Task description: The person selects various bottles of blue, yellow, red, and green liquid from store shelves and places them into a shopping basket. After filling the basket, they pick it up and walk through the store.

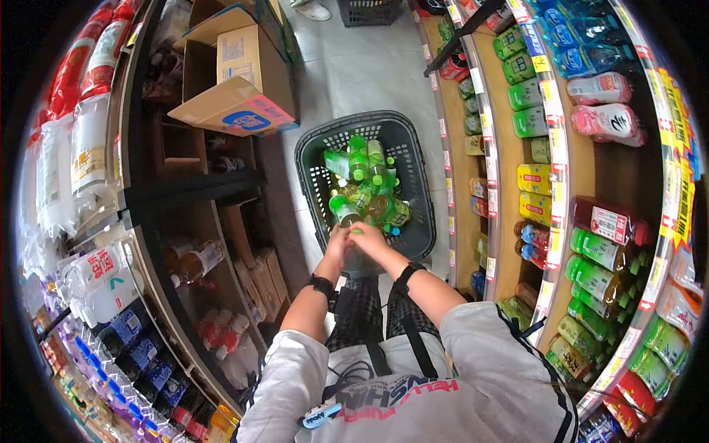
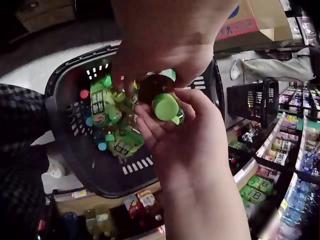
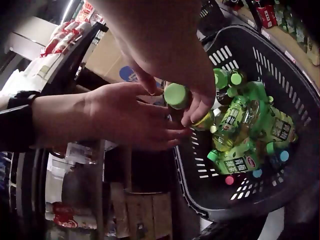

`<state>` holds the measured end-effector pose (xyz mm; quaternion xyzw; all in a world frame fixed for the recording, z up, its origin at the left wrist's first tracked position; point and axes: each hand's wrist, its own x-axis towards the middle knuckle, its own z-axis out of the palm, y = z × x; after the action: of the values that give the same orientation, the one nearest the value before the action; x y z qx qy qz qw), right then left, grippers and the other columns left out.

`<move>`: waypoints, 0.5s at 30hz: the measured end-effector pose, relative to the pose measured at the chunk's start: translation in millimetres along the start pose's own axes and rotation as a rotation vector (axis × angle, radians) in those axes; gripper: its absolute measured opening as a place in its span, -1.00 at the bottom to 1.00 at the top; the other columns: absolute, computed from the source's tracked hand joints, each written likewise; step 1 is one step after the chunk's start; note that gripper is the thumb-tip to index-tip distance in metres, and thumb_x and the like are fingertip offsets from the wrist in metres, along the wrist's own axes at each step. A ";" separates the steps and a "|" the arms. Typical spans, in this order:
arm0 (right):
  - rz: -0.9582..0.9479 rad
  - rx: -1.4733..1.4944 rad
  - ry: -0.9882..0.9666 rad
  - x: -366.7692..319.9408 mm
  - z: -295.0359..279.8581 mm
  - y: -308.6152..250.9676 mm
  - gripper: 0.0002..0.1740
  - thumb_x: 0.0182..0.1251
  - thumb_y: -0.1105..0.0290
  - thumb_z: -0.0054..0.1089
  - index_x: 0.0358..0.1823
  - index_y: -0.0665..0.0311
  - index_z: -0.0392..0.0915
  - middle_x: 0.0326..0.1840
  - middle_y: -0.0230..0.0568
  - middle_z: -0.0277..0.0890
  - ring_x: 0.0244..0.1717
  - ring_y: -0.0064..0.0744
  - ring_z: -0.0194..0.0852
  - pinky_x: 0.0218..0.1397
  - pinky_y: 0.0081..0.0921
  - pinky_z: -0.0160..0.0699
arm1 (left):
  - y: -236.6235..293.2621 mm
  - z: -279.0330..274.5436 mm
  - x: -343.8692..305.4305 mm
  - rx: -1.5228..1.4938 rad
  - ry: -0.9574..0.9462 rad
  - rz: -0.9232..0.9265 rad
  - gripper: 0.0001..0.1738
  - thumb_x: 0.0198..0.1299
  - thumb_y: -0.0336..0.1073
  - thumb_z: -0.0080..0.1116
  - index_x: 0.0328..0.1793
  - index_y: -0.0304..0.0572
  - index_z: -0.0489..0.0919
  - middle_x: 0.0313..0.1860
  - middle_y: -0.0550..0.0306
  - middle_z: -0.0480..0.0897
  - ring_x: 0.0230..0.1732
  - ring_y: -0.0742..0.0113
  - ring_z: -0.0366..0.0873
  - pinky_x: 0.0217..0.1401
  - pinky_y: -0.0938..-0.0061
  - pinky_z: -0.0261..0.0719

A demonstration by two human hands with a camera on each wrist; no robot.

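Both hands meet over the near end of a dark shopping basket (image 1: 306,159) on a green-capped drink bottle (image 1: 341,207). Its cap points toward the person, and its green label shows past the hands. My left hand (image 1: 337,241) holds the bottle's body, thumb and fingers on either side in the left wrist view. At the neck, my right hand (image 2: 182,132) has its fingers curled around, close to the bottle's green cap (image 3: 176,96). Below lie several green-labelled bottles (image 3: 235,120), heaped in the basket, some with blue or red caps.
Drink shelves (image 1: 557,236) line the right side. On the left stand dark shelves (image 1: 185,199) with an open cardboard box (image 1: 255,63) jutting into the aisle. Farther ahead sit a second basket (image 1: 369,11) and another person's shoe (image 1: 314,10). Grey floor (image 1: 347,81) runs between.
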<state>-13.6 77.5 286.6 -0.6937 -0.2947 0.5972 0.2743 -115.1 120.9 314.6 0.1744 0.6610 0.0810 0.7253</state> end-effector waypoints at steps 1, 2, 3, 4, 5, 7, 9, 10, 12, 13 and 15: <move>0.000 0.015 -0.005 12.1 7.3 7.4 -0.71 0.00 0.30 0.07 -0.21 0.23 0.45 -0.47 -0.22 0.50 -0.50 -0.46 0.46 -0.42 -0.55 0.39 | 0.6 -3.6 7.7 0.003 -0.001 0.015 -0.28 0.07 -0.18 -0.09 0.37 -0.07 -0.05 -0.05 0.06 0.42 -0.19 0.35 0.42 -0.21 0.47 0.38; 0.000 -0.070 -0.010 18.8 9.8 6.2 -0.70 0.00 0.30 0.07 -0.20 0.22 0.44 -0.44 -0.18 0.51 -0.41 -0.44 0.49 -0.36 -0.55 0.40 | -0.9 -8.4 14.8 0.005 -0.001 0.028 -0.31 0.10 -0.17 -0.11 0.37 -0.03 -0.03 -0.08 0.12 0.43 -0.21 0.38 0.41 -0.22 0.47 0.35; 0.009 -0.073 -0.023 25.4 12.6 5.2 -0.69 0.00 0.30 0.07 -0.19 0.21 0.44 -0.42 -0.17 0.51 -0.38 -0.41 0.49 -0.33 -0.53 0.41 | -3.1 -12.5 21.6 0.008 -0.002 0.042 -0.34 0.13 -0.15 -0.12 0.36 0.01 0.00 -0.11 0.18 0.44 -0.23 0.40 0.40 -0.23 0.47 0.32; 0.016 -0.076 -0.035 32.2 15.3 3.8 -0.69 -0.01 0.31 0.07 -0.17 0.20 0.44 -0.41 -0.15 0.51 -0.36 -0.37 0.50 -0.31 -0.51 0.41 | -6.3 -16.0 27.4 0.036 0.035 0.063 -0.43 0.14 -0.18 -0.13 0.30 -0.02 0.13 -0.18 0.23 0.47 -0.31 0.45 0.42 -0.27 0.52 0.35; 0.023 -0.080 -0.048 39.4 17.0 4.8 -0.68 -0.02 0.31 0.07 -0.16 0.18 0.43 -0.40 -0.14 0.51 -0.34 -0.33 0.51 -0.28 -0.49 0.41 | -13.5 -23.4 36.4 0.049 -0.005 0.060 -0.46 0.14 -0.18 -0.14 0.28 -0.04 0.16 -0.19 0.24 0.47 -0.32 0.46 0.42 -0.28 0.53 0.35; 0.001 -0.158 -0.046 56.1 20.7 15.8 -0.66 -0.04 0.30 0.08 -0.15 0.16 0.43 -0.31 -0.09 0.49 -0.24 -0.23 0.47 -0.20 -0.44 0.39 | -31.4 -40.6 56.9 0.073 -0.084 0.054 -0.51 0.14 -0.19 -0.15 0.23 -0.07 0.22 -0.21 0.27 0.48 -0.36 0.48 0.42 -0.31 0.55 0.35; -0.023 -0.280 -0.023 71.1 28.6 34.7 -0.63 -0.06 0.28 0.09 -0.14 0.13 0.43 -0.20 -0.03 0.45 -0.13 -0.13 0.40 -0.12 -0.39 0.35 | -25.4 -36.6 37.9 0.104 -0.074 0.024 -0.57 0.18 -0.19 -0.20 0.18 -0.10 0.26 -0.16 0.22 0.49 -0.30 0.45 0.46 -0.28 0.55 0.36; -0.037 -0.365 0.001 76.8 31.9 46.4 -0.62 -0.07 0.28 0.10 -0.13 0.12 0.43 -0.14 0.00 0.42 -0.07 -0.08 0.35 -0.07 -0.36 0.33 | -30.9 -39.4 37.8 0.068 -0.076 0.004 -0.58 0.20 -0.18 -0.23 0.18 -0.10 0.25 -0.14 0.20 0.50 -0.27 0.42 0.47 -0.27 0.54 0.37; 0.056 -0.330 -0.071 86.3 29.7 53.0 -0.52 -0.09 0.23 0.13 -0.06 0.13 0.39 0.07 0.07 0.26 0.13 -0.01 0.16 0.09 -0.30 0.20 | -36.7 -39.7 34.8 0.013 -0.076 -0.040 -0.59 0.25 -0.16 -0.29 0.19 -0.12 0.22 -0.09 0.11 0.50 -0.21 0.35 0.50 -0.22 0.51 0.40; 0.057 -0.275 -0.106 91.2 30.0 55.3 -0.47 -0.09 0.21 0.14 0.00 0.14 0.35 0.10 0.09 0.23 0.15 0.00 0.13 0.13 -0.30 0.17 | -39.5 -40.0 32.3 0.006 -0.078 -0.051 -0.59 0.25 -0.16 -0.30 0.17 -0.16 0.24 -0.09 0.08 0.50 -0.20 0.33 0.50 -0.19 0.49 0.41; 0.063 -0.167 -0.179 98.3 36.2 70.9 -0.37 -0.08 0.19 0.15 0.10 0.17 0.28 0.16 0.12 0.17 0.21 0.01 0.07 0.19 -0.30 0.10 | -45.3 -41.3 30.1 0.032 -0.067 -0.040 -0.59 0.25 -0.15 -0.29 0.14 -0.19 0.25 -0.09 0.07 0.50 -0.19 0.31 0.50 -0.16 0.47 0.43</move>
<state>-32.6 103.0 164.2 -0.6668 -0.3446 0.6387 0.1693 -157.6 95.4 267.5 0.1755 0.6408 0.0498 0.7457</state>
